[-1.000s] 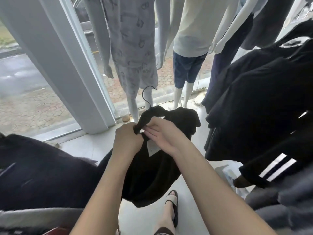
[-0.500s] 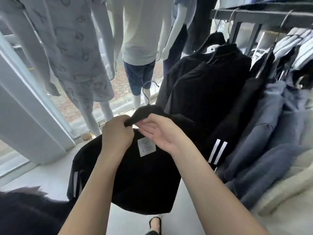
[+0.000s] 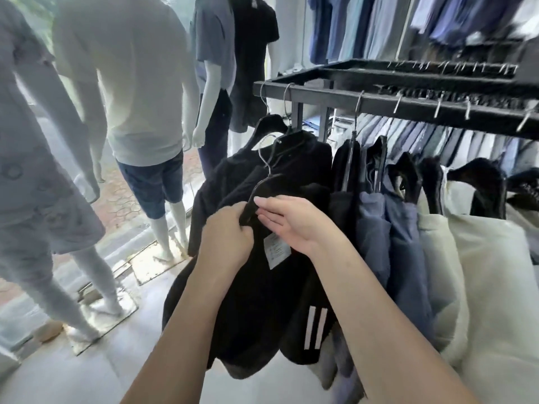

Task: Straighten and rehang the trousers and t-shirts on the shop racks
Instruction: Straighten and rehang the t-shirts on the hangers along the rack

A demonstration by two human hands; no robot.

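I hold a black garment [image 3: 256, 310] on a black hanger [image 3: 264, 182] in front of me, its wire hook pointing up below the rack rail. My left hand [image 3: 226, 237] grips the garment's collar at the hanger's left end. My right hand [image 3: 294, 224] lies over the collar beside it, fingers nearly straight, fingertips touching the hanger. A white tag [image 3: 276, 249] hangs under my right palm. The black rack [image 3: 335, 96] stands just beyond, with black, blue and cream garments on hangers.
Several dressed mannequins [image 3: 140, 112] stand on metal base plates at the shop window to the left. More blue shirts [image 3: 364, 24] hang along the back wall. The pale floor [image 3: 73, 374] lies open at lower left.
My view has swung right and up from the window to the rack. Both hands have carried the black garment up toward the rack rail, keeping their hold at the collar.
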